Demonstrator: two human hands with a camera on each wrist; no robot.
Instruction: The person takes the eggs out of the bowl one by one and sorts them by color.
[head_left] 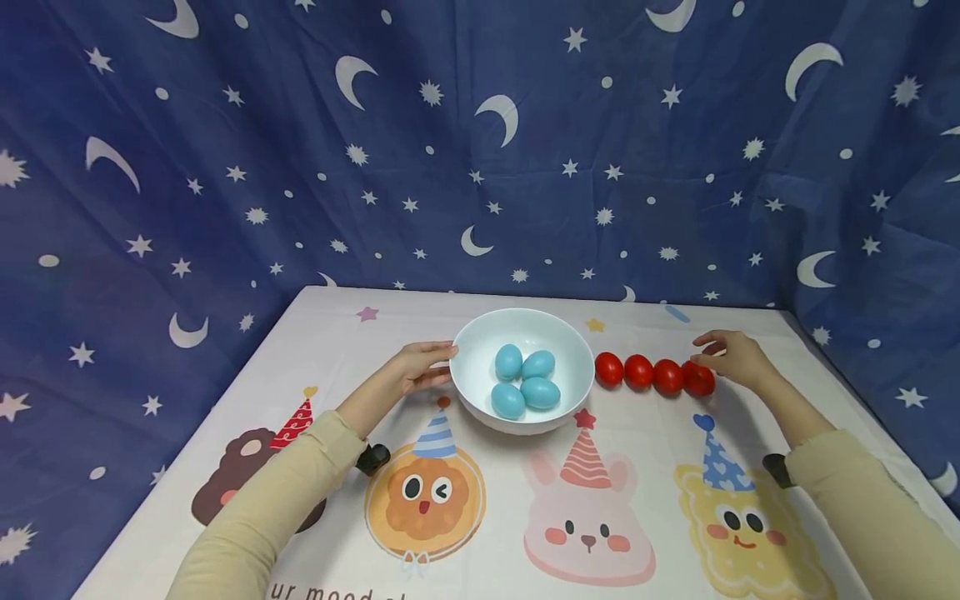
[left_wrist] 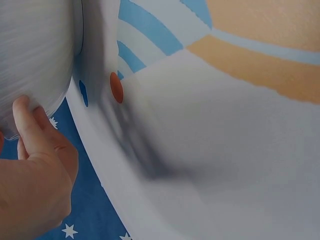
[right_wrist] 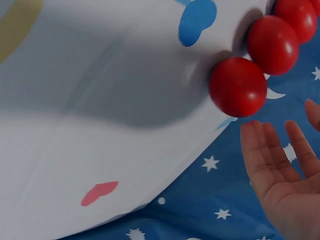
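A white bowl stands on the left of the red row, holding several light-blue eggs. My left hand grips the bowl's left side. From the left wrist view, fingers touch the bowl's outer wall; the thumb is not clear there. Glossy red eggs lie in a line right of the bowl. Beside the rightmost red egg is my right hand, its fingers spread and fairly straight, with nothing in it. A small gap shows between fingertips and egg.
A white cloth with cartoon figures, including a pink rabbit, covers the table. Behind and at both sides hangs a blue curtain with moons and stars. Dark wrist devices show under both forearms.
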